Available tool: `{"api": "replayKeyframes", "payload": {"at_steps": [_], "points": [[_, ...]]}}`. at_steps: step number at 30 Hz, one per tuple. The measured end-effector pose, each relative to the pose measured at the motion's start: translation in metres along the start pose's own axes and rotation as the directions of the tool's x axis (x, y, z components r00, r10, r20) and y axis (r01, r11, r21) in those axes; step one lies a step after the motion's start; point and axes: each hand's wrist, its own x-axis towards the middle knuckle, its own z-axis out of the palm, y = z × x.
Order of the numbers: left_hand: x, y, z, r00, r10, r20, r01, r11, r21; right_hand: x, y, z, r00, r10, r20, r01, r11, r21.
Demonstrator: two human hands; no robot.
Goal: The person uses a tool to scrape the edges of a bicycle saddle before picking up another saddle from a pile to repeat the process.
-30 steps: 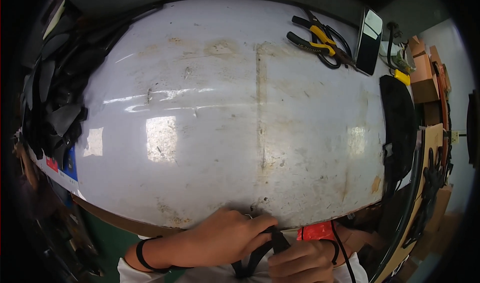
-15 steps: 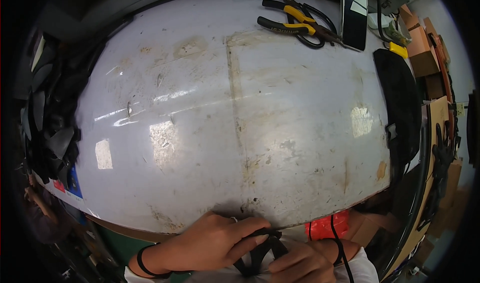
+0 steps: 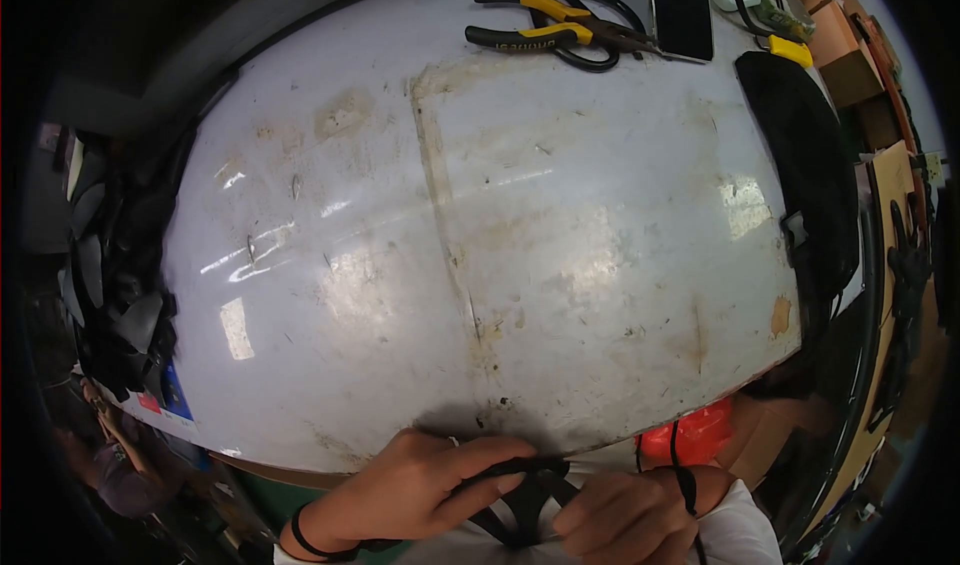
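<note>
At the table's near edge, my left hand (image 3: 435,490) is closed, with thumb and forefinger pinching a black strap-like piece (image 3: 527,505). The piece looks flat and flexible, with narrow arms that spread apart. My right hand (image 3: 625,515) is curled into a closed grip on its right arm, a little below the table edge. The lower part of the piece lies against my light-coloured clothing. What exactly the piece is, I cannot make out. Both wrists have dark bands round them.
Yellow-and-black pliers (image 3: 540,37), black-handled scissors (image 3: 590,60) and a phone (image 3: 682,15) lie at the far edge of the white table (image 3: 380,205). Black pieces (image 3: 120,265) are heaped at the left, and a black pouch-like thing (image 3: 805,175) sits at the right. A person (image 3: 130,460) is at lower left.
The view has shifted, so the pliers, scissors and phone appear higher and farther left. Both hands keep hold of the black piece, with the right hand slightly farther right.
</note>
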Motion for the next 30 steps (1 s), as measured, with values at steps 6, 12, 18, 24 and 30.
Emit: {"api": "replayKeyframes", "payload": {"at_steps": [6, 12, 18, 24, 30], "points": [[0.001, 0.004, 0.003, 0.999, -0.009, -0.053, 0.01, 1.0, 0.022, -0.003, 0.009, 0.013, 0.997, -0.05, 0.061, 0.055, 0.995, -0.086], [-0.001, 0.0, 0.007, 0.997, -0.023, -0.07, 0.024, 1.0, 0.014, -0.015, 0.012, 0.03, 0.727, 0.204, -0.655, -0.013, 0.959, 0.284], [0.003, 0.005, 0.004, 0.995, -0.104, -0.015, 0.104, 0.993, 0.06, -0.014, 0.001, -0.003, 0.999, -0.032, 0.001, 0.032, 0.999, 0.002], [0.004, 0.015, 0.004, 0.988, -0.15, -0.044, 0.153, 0.987, 0.055, -0.018, -0.001, 0.031, 0.858, 0.223, -0.462, -0.122, 0.963, 0.239], [-0.009, 0.012, -0.001, 0.986, -0.113, -0.127, 0.113, 0.994, -0.004, -0.019, -0.011, 0.001, 0.903, 0.056, -0.426, -0.06, 0.998, 0.003]]}}
